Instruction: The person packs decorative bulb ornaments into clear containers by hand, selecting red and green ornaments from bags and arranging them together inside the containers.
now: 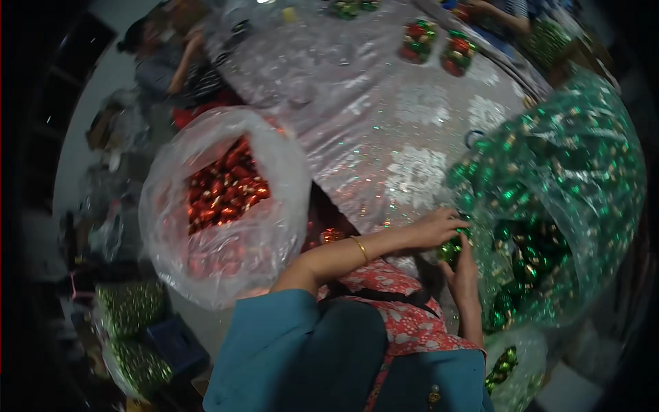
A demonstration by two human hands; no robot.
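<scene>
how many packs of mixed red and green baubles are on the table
2 clear ones, side by side at the table's far end: left pack, right pack. More green items sit at the far edge, too small to tell.

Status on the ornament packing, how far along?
Done: two filled red-and-green packs sit at the table's far end. In hand: left hand and right hand hold green ornaments at the green bag's mouth. Left: that bag and the red bag look largely full.
</scene>
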